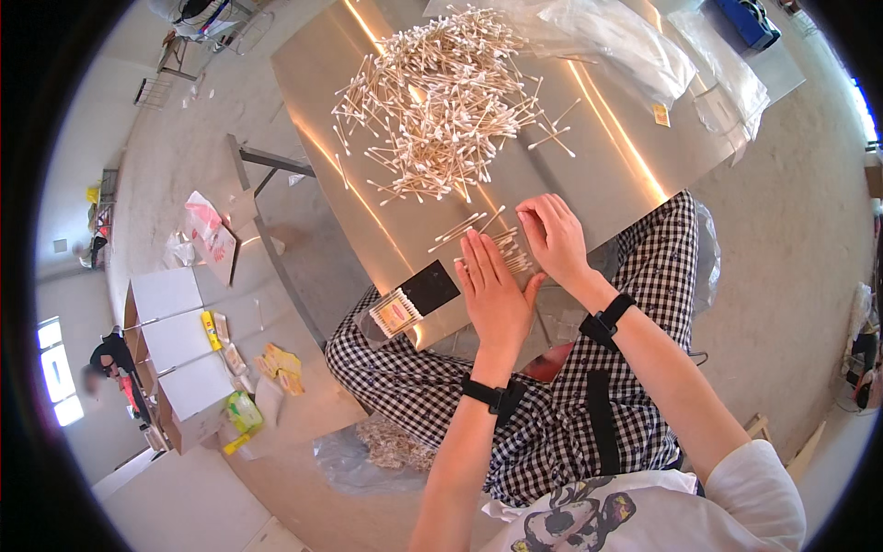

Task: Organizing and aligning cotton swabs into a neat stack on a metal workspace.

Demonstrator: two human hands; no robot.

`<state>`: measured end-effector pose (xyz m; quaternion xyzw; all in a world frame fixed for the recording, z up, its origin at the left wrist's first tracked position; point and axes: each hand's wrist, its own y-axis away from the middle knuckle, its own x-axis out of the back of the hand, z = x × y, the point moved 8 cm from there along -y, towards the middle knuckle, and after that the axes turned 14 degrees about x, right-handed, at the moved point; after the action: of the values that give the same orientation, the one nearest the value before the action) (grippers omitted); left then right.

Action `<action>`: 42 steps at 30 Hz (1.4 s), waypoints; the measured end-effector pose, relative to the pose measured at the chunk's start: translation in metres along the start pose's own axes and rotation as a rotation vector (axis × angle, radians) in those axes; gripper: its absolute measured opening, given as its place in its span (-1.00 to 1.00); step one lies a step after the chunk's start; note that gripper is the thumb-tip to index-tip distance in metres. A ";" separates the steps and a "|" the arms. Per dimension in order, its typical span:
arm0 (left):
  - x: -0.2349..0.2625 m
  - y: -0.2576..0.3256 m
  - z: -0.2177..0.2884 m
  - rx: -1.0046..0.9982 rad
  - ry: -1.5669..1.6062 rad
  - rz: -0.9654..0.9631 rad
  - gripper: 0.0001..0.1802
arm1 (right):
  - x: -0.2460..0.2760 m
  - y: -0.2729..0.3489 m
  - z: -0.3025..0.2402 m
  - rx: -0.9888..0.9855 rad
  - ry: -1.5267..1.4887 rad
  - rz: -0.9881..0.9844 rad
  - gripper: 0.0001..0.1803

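Observation:
On the shiny metal table lies a large loose heap of cotton swabs. Nearer to me, a small bunch of cotton swabs lies at the table's near edge, between my hands. My left hand is flat with its fingers stretched out, resting against the left side of this bunch and partly covering it. My right hand is at the bunch's right side, fingers bent and drawn together; whatever is in them is hidden. Left of my left hand, a clear pack of cotton swabs sits by a black flat piece.
Clear plastic bags lie at the table's far right, with a small yellow card. A lower side table at left bears yellow packets and a carton. Beneath it, a plastic bag holds more swabs.

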<state>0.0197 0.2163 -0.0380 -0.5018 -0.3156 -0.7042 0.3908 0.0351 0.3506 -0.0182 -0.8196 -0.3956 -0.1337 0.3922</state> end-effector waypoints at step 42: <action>0.007 -0.016 -0.006 -0.080 -0.061 0.048 0.10 | 0.002 -0.002 -0.005 0.058 0.018 0.044 -0.93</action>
<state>0.0015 0.2178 -0.0339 -0.5455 -0.2868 -0.6910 0.3776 0.0354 0.3485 -0.0124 -0.8153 -0.3774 -0.1211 0.4222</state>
